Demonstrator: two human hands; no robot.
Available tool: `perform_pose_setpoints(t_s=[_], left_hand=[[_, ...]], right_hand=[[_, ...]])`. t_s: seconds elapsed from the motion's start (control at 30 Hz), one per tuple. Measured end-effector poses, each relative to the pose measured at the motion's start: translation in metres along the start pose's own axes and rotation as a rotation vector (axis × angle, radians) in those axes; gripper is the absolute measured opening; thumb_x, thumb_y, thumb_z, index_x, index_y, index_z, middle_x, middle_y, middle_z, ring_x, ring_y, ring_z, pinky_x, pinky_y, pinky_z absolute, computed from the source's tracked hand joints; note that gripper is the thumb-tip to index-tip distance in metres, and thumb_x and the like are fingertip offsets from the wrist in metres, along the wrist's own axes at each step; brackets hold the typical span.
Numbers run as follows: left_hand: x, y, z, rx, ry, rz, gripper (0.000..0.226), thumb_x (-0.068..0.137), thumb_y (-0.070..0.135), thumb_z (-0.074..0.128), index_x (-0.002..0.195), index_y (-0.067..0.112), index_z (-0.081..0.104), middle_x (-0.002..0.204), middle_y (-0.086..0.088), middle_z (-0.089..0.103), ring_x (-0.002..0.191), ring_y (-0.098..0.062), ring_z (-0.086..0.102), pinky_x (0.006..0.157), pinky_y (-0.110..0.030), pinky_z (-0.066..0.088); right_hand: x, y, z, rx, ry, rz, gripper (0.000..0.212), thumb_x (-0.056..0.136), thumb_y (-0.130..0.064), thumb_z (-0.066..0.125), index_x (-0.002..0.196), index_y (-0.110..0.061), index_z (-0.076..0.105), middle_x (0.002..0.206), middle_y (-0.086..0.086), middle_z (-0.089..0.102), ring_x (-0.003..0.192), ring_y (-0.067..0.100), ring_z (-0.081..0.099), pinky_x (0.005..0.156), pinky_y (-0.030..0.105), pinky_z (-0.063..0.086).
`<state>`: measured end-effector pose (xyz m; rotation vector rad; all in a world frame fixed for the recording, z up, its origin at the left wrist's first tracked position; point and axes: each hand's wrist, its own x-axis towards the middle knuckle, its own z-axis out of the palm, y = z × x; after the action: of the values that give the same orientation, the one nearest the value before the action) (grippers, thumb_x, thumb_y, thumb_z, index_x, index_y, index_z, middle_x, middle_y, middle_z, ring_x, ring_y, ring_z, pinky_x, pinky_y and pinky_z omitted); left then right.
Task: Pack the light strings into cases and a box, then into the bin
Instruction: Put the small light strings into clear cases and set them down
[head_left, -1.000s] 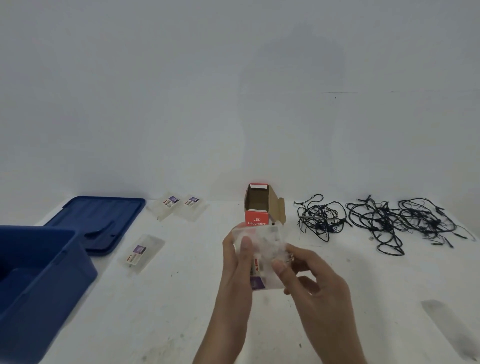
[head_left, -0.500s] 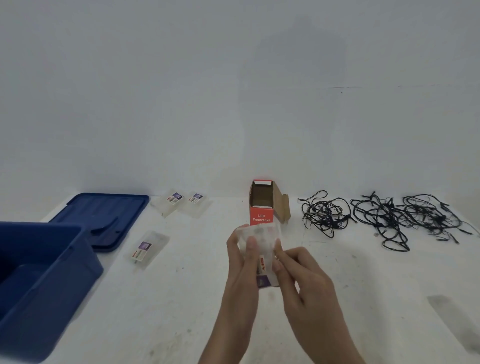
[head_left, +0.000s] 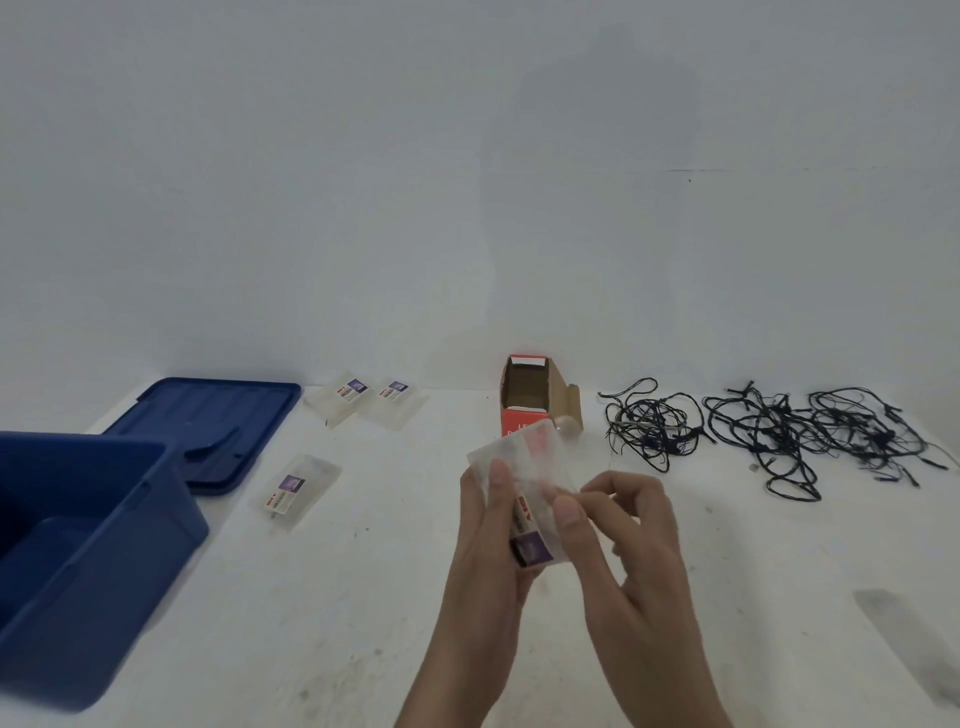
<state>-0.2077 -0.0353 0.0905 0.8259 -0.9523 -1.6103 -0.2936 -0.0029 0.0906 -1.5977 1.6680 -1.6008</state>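
I hold a clear plastic case (head_left: 524, 467) with a purple and red label above the white table. My left hand (head_left: 488, 540) grips its left side, thumb on the front. My right hand (head_left: 623, 535) pinches its right edge. Behind the case stands an open cardboard box (head_left: 527, 395) with a red front. Three tangled black light strings lie at the back right: one (head_left: 649, 423) beside the box, a second (head_left: 763, 441), and a third (head_left: 872, 426). A blue bin (head_left: 104, 545) sits at the left.
The bin's blue lid (head_left: 218, 415) lies flat behind the bin. Two clear labelled cases (head_left: 363, 402) lie at the back near the wall, and a third case (head_left: 296, 488) lies beside the bin. A grey smudge (head_left: 904, 634) marks the table at right.
The case has tilted in my hands, its top leaning right, and my right hand's fingers have shifted along its right edge. The view has dipped slightly.
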Motion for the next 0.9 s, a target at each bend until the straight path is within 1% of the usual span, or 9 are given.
perform_pose_setpoints(t_s=[0.17,0.23,0.33,0.47,0.53,0.63,0.73,0.77,0.9], left_hand=[[0.001,0.004,-0.002,-0.020,-0.010,0.004,0.057,0.080,0.048,0.045,0.119,0.008,0.054,0.086,-0.013,0.068,0.073,-0.021,0.065,0.071,-0.032,0.055],[-0.001,0.006,0.001,-0.051,-0.045,-0.012,0.056,0.077,0.046,0.048,0.119,0.009,0.055,0.087,-0.011,0.069,0.068,-0.020,0.064,0.067,-0.031,0.055],[-0.001,0.007,0.000,-0.109,-0.071,-0.052,0.053,0.078,0.041,0.052,0.121,0.011,0.057,0.106,-0.016,0.069,0.087,-0.025,0.066,0.070,-0.032,0.057],[0.000,0.006,-0.001,-0.150,-0.060,-0.063,0.061,0.073,0.047,0.072,0.121,0.013,0.056,0.114,-0.020,0.065,0.097,-0.032,0.066,0.071,-0.037,0.057],[0.001,0.006,-0.002,-0.155,-0.098,-0.051,0.079,0.055,0.043,0.086,0.121,0.012,0.053,0.113,-0.018,0.066,0.098,-0.034,0.067,0.072,-0.039,0.057],[0.002,0.006,-0.003,-0.154,-0.115,-0.015,0.082,0.046,0.040,0.090,0.116,0.014,0.056,0.105,-0.016,0.070,0.091,-0.033,0.069,0.069,-0.038,0.057],[0.002,0.007,-0.002,-0.154,-0.078,0.001,0.082,0.043,0.040,0.091,0.112,0.014,0.057,0.098,-0.016,0.071,0.082,-0.028,0.070,0.065,-0.035,0.057],[0.002,0.008,-0.001,-0.142,-0.058,0.007,0.083,0.041,0.041,0.091,0.112,0.014,0.058,0.097,-0.016,0.071,0.080,-0.027,0.070,0.064,-0.034,0.057],[0.004,0.008,-0.001,-0.141,0.052,0.017,0.062,0.059,0.030,0.079,0.115,0.012,0.056,0.101,-0.016,0.070,0.085,-0.028,0.070,0.068,-0.036,0.059]], right_hand=[[0.006,0.007,-0.011,0.023,0.074,0.076,0.033,0.078,-0.057,0.051,0.107,-0.041,0.056,0.099,-0.017,0.055,0.089,0.007,0.052,0.071,0.008,0.040],[0.008,0.010,-0.014,0.206,0.003,0.225,0.035,0.079,-0.052,0.064,0.112,-0.041,0.056,0.100,-0.012,0.062,0.087,0.005,0.057,0.071,0.013,0.046],[0.012,0.010,-0.023,0.478,-0.050,0.384,0.017,0.076,-0.027,0.069,0.092,-0.030,0.073,0.080,0.002,0.073,0.076,0.013,0.062,0.071,0.023,0.051],[0.011,0.008,-0.024,0.550,0.016,0.369,0.015,0.077,-0.011,0.067,0.088,-0.019,0.074,0.072,0.006,0.072,0.067,0.010,0.061,0.062,0.012,0.048],[0.012,0.008,-0.023,0.577,0.047,0.370,0.024,0.072,-0.018,0.068,0.096,-0.018,0.072,0.075,0.009,0.072,0.069,0.010,0.063,0.065,0.011,0.049],[0.010,0.009,-0.024,0.595,0.020,0.358,0.040,0.062,-0.044,0.077,0.097,-0.024,0.074,0.078,0.008,0.074,0.073,0.014,0.064,0.072,0.017,0.053],[0.011,0.006,-0.026,0.517,0.081,0.317,0.011,0.075,-0.024,0.072,0.081,-0.030,0.078,0.073,0.004,0.074,0.065,0.010,0.063,0.064,0.012,0.050],[0.011,0.005,-0.025,0.448,0.121,0.268,0.017,0.078,-0.018,0.068,0.076,-0.032,0.077,0.070,0.001,0.073,0.060,0.007,0.062,0.062,0.010,0.049],[0.011,0.003,-0.027,0.249,0.241,0.026,0.004,0.079,-0.030,0.072,0.079,-0.032,0.074,0.073,-0.009,0.071,0.063,0.004,0.064,0.065,0.008,0.047]])
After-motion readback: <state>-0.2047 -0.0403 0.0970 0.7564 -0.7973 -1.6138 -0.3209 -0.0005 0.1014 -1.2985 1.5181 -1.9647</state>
